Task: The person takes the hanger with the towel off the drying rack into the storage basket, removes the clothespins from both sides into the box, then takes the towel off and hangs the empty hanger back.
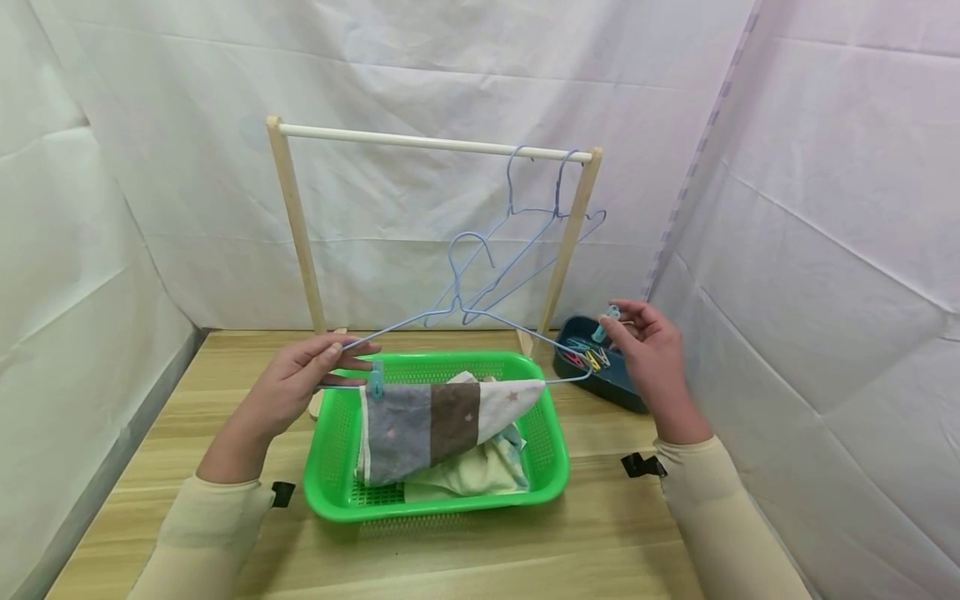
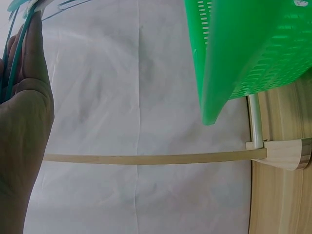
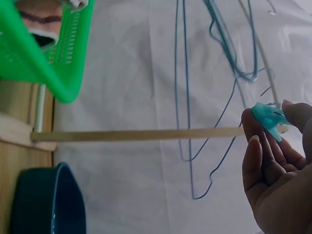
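My left hand (image 1: pixel 296 379) grips the left end of a blue wire hanger (image 1: pixel 510 319), holding it over the green basket (image 1: pixel 558 467). A towel (image 1: pixel 405 429) with grey, brown and white sections hangs over the hanger's lower bar. Near its left edge, a light-blue clothespin (image 1: pixel 377 380) clips it to the bar; no clothespin shows on its right end. My right hand (image 1: pixel 654 350) pinches another light-blue clothespin (image 3: pixel 268 117) between thumb and fingers, above the dark blue bin (image 1: pixel 626 387). Several coloured clothespins (image 1: pixel 590 358) lie in that bin.
Behind the basket stands a wooden rack with a white rod (image 1: pixel 420 142). Two more blue hangers (image 1: pixel 512 179) hang at its right end. A pale cloth (image 1: pixel 480 471) lies inside the basket. White sheets (image 1: pixel 135 250) enclose the wooden table (image 1: pixel 525 558).
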`<move>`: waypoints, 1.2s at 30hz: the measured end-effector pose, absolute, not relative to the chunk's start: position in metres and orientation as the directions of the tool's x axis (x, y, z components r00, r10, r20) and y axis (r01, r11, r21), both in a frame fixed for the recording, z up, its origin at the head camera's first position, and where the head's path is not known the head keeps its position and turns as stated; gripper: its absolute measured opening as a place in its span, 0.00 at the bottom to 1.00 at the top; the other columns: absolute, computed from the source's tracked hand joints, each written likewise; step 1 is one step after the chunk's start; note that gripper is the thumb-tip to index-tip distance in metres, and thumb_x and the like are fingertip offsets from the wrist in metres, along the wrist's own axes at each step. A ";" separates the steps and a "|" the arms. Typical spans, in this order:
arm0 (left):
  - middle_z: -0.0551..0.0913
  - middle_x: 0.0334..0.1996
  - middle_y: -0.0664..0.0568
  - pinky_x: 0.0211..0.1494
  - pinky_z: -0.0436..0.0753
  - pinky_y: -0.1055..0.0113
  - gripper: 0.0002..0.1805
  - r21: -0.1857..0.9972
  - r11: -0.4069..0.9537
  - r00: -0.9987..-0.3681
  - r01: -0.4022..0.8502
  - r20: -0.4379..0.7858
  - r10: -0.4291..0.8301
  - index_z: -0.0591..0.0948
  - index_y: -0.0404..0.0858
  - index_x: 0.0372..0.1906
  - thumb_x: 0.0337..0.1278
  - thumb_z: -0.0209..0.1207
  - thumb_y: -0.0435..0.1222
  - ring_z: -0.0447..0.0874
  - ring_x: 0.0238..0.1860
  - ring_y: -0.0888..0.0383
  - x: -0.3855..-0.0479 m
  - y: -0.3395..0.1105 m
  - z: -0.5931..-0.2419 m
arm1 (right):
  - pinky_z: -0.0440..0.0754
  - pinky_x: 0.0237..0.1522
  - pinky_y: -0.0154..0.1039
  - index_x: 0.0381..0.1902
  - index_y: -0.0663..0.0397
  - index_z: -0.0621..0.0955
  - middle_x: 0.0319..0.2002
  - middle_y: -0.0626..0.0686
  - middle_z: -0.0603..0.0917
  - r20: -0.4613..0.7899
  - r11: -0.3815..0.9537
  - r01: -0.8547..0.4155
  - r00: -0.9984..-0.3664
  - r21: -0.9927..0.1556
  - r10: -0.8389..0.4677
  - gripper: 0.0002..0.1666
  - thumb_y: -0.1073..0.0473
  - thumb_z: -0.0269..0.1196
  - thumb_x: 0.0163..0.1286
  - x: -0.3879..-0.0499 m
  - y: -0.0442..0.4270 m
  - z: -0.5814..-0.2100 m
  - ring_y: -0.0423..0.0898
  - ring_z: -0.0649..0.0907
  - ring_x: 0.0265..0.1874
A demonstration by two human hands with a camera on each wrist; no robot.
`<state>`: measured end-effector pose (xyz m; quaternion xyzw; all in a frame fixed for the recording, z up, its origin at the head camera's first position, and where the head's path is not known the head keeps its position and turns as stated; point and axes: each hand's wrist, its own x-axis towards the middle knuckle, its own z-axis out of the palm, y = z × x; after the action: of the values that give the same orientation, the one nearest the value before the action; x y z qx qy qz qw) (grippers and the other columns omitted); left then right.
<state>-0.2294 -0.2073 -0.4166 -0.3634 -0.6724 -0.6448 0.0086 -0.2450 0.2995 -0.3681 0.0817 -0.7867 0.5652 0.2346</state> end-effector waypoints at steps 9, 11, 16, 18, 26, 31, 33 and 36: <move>0.84 0.68 0.35 0.57 0.93 0.52 0.20 0.865 -0.070 -0.741 0.497 0.465 0.484 0.73 0.18 0.72 0.92 0.42 0.26 0.92 0.62 0.51 -0.229 -0.205 -0.414 | 0.82 0.37 0.26 0.68 0.58 0.84 0.53 0.59 0.83 0.386 0.573 -0.287 -0.921 -0.768 0.057 0.24 0.54 0.72 0.81 -0.282 0.328 -0.391 0.37 0.85 0.41; 0.83 0.68 0.31 0.57 0.93 0.52 0.20 0.866 -0.066 -0.741 0.496 0.462 0.488 0.74 0.19 0.72 0.92 0.42 0.27 0.92 0.62 0.51 -0.229 -0.204 -0.414 | 0.81 0.36 0.27 0.69 0.59 0.83 0.53 0.61 0.83 0.368 0.610 -0.273 -0.929 -0.744 0.033 0.24 0.54 0.71 0.82 -0.290 0.334 -0.397 0.41 0.85 0.42; 0.85 0.69 0.36 0.58 0.93 0.52 0.20 0.868 -0.062 -0.741 0.492 0.455 0.493 0.76 0.22 0.72 0.92 0.42 0.28 0.91 0.62 0.50 -0.229 -0.203 -0.413 | 0.80 0.38 0.27 0.70 0.59 0.83 0.53 0.62 0.86 0.321 0.660 -0.262 -0.947 -0.704 -0.033 0.24 0.58 0.72 0.81 -0.310 0.348 -0.411 0.53 0.85 0.45; 0.85 0.69 0.38 0.58 0.93 0.52 0.20 0.868 -0.062 -0.741 0.493 0.456 0.493 0.76 0.23 0.72 0.92 0.42 0.28 0.91 0.62 0.50 -0.230 -0.203 -0.414 | 0.82 0.41 0.30 0.70 0.58 0.83 0.52 0.62 0.87 0.307 0.683 -0.274 -0.949 -0.677 -0.077 0.25 0.60 0.72 0.80 -0.318 0.354 -0.416 0.56 0.86 0.46; 0.86 0.69 0.43 0.58 0.93 0.52 0.20 0.868 -0.054 -0.742 0.494 0.453 0.494 0.74 0.20 0.72 0.92 0.42 0.28 0.91 0.62 0.50 -0.229 -0.204 -0.414 | 0.88 0.55 0.61 0.70 0.61 0.81 0.54 0.64 0.86 0.203 0.807 -0.312 -0.949 -0.501 -0.241 0.25 0.62 0.72 0.79 -0.343 0.366 -0.429 0.62 0.87 0.51; 0.86 0.69 0.44 0.58 0.92 0.53 0.20 0.868 -0.049 -0.745 0.495 0.452 0.490 0.74 0.20 0.72 0.92 0.42 0.28 0.92 0.62 0.51 -0.228 -0.205 -0.414 | 0.87 0.57 0.64 0.60 0.66 0.84 0.52 0.65 0.89 0.131 0.855 -0.350 -0.937 -0.383 -0.325 0.19 0.65 0.73 0.77 -0.356 0.371 -0.438 0.62 0.88 0.51; 0.86 0.69 0.44 0.58 0.92 0.53 0.20 0.867 -0.046 -0.746 0.497 0.453 0.488 0.74 0.21 0.73 0.92 0.42 0.27 0.92 0.62 0.51 -0.228 -0.206 -0.414 | 0.87 0.55 0.63 0.57 0.67 0.86 0.48 0.63 0.89 0.104 0.870 -0.356 -0.934 -0.342 -0.341 0.16 0.65 0.74 0.76 -0.361 0.374 -0.443 0.60 0.87 0.48; 0.86 0.69 0.45 0.58 0.93 0.53 0.20 0.866 -0.043 -0.746 0.499 0.454 0.486 0.75 0.22 0.73 0.92 0.42 0.27 0.92 0.62 0.51 -0.228 -0.206 -0.414 | 0.88 0.51 0.60 0.54 0.66 0.87 0.44 0.59 0.89 0.065 0.886 -0.371 -0.928 -0.279 -0.368 0.14 0.65 0.75 0.75 -0.367 0.379 -0.449 0.57 0.87 0.44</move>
<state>-0.2275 -0.2059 -0.4138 -0.3561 -0.6916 -0.6283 0.0050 -0.3666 0.3791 -0.4491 0.1901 -0.9710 0.1446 0.0053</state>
